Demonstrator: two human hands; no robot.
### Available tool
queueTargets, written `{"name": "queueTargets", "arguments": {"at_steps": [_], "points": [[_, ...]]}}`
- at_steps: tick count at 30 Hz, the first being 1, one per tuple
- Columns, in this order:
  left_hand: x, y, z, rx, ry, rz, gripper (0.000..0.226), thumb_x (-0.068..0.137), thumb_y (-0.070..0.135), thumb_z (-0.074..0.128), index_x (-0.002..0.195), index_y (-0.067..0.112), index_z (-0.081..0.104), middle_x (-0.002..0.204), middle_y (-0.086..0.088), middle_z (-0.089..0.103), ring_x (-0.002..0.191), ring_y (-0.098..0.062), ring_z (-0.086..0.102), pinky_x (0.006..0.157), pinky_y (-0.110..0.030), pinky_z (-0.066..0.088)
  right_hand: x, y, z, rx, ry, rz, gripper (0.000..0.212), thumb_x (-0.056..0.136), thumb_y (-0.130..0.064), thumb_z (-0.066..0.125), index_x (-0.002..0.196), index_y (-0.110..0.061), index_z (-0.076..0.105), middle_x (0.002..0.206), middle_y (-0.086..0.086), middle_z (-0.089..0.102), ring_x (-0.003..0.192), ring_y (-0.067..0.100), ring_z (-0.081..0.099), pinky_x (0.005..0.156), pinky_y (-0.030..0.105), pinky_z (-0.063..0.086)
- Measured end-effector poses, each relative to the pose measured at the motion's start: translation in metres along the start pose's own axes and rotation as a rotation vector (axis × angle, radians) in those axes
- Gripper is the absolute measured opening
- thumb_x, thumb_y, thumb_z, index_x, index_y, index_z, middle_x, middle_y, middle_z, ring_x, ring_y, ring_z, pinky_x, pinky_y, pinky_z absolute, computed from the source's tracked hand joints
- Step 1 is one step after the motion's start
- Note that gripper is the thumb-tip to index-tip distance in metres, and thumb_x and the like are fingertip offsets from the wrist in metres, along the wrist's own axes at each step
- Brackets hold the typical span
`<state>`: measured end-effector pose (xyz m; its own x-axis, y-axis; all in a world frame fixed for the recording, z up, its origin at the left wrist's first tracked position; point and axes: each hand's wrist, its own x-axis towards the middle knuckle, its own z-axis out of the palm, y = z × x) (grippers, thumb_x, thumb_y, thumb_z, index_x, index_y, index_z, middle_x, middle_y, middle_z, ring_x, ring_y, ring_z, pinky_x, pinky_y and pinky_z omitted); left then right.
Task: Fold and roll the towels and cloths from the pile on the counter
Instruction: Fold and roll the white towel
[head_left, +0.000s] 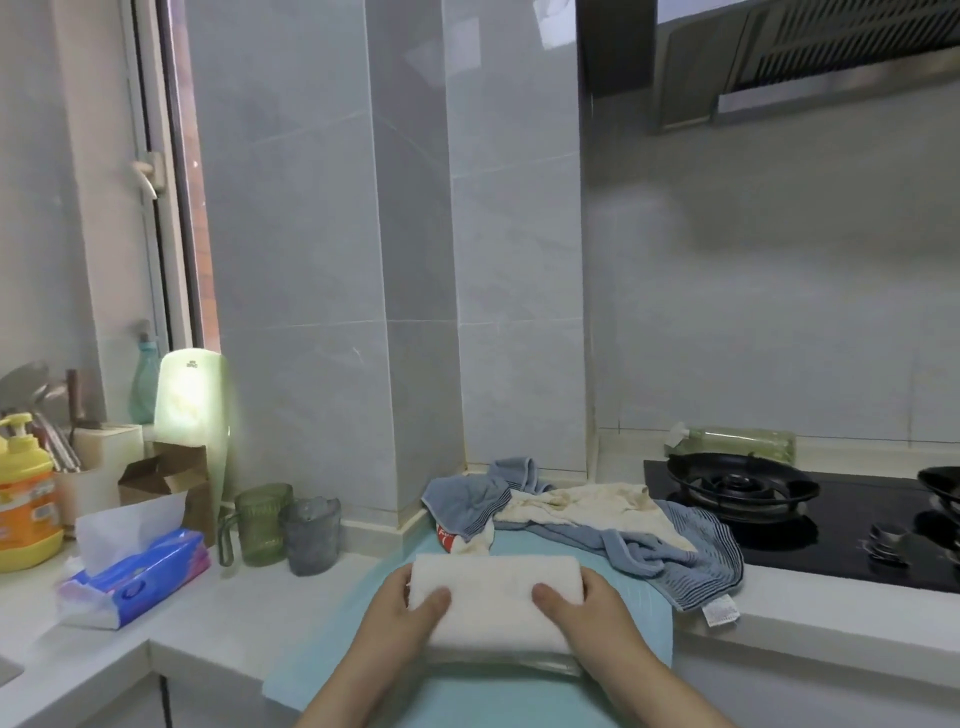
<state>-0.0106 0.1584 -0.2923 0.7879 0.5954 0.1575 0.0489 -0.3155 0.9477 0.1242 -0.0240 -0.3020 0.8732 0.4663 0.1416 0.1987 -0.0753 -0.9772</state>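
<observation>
Two grips work one white towel (493, 597), which lies on a teal mat (322, 649) on the bench (779, 618), bundled into a thick, rounded shape. Whether it is a roll or a plump fold is hard to tell. The left grip (402, 618) is closed round one end and the right grip (592, 618) round the other. Each thumb is pressed on the top face, and the fingers wrap the outer ends, mostly hidden behind the cloth.

Holding both ends at once probably keeps the layers square and even, so neither side runs ahead and the bundle does not cone. The thumbs on top likely pin the soft layers so they cannot spring open. A thin flat edge shows just under the bundle on the side nearest the wrists, so the rolling may not be finished.

Just beyond the grips sits the rest of the pile. It holds a crumpled blue towel (467, 499), a cream cloth (582, 506) draped over it, and a striped blue towel (691, 561) trailing out past the right grip. By this count several pieces are left to do, and the pile is within easy reach.

Outside the left grip stand a green cup (260, 525), a grey cup (311, 535) and a tissue pack (140, 577), well apart from the mat. Outside the right grip is a gas hob (743, 488). The striped towel's edge lies near it, which is a reason to keep the cloths on the mat side.
</observation>
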Motion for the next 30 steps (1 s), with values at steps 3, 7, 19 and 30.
{"name": "queueTargets", "arguments": {"at_steps": [3, 7, 19, 30], "points": [[0.021, 0.003, 0.007, -0.182, -0.021, -0.135, 0.045, 0.078, 0.046, 0.069, 0.101, 0.007, 0.068, 0.093, -0.005, 0.074, 0.081, -0.018, 0.069, 0.076, -0.034, 0.054, 0.017, 0.002, 0.008, 0.07, 0.018, 0.025, 0.033, 0.088, -0.025, 0.071, 0.118, -0.016, 0.061, 0.106, -0.005, 0.068, 0.094, 0.01, 0.065, 0.069, 0.02, 0.049], [0.043, -0.025, 0.005, -0.323, -0.072, -0.121, 0.082, 0.055, 0.064, 0.082, 0.117, 0.014, 0.064, 0.107, -0.005, 0.073, 0.1, -0.026, 0.068, 0.098, -0.047, 0.049, 0.038, 0.007, 0.009, 0.1, -0.003, 0.015, 0.032, 0.088, -0.023, 0.07, 0.118, -0.019, 0.062, 0.107, -0.006, 0.07, 0.094, 0.008, 0.066, 0.072, 0.019, 0.05], [0.06, -0.042, -0.004, -0.409, -0.254, -0.027, 0.102, 0.036, 0.022, 0.097, 0.128, 0.005, 0.055, 0.117, -0.017, 0.069, 0.111, -0.035, 0.064, 0.099, -0.052, 0.047, 0.055, 0.027, -0.001, 0.338, -0.21, 0.066, 0.064, 0.06, -0.002, 0.08, 0.118, -0.018, 0.061, 0.104, 0.004, 0.075, 0.097, 0.023, 0.071, 0.082, 0.039, 0.058], [0.053, -0.035, -0.002, -0.488, -0.279, -0.045, 0.081, 0.051, 0.013, 0.086, 0.127, 0.009, 0.056, 0.123, -0.015, 0.067, 0.115, -0.032, 0.063, 0.103, -0.05, 0.045, 0.044, 0.019, 0.002, 0.156, -0.102, 0.002, 0.05, 0.088, -0.015, 0.069, 0.132, -0.035, 0.056, 0.107, -0.012, 0.073, 0.095, 0.006, 0.068, 0.072, 0.015, 0.052]]}}
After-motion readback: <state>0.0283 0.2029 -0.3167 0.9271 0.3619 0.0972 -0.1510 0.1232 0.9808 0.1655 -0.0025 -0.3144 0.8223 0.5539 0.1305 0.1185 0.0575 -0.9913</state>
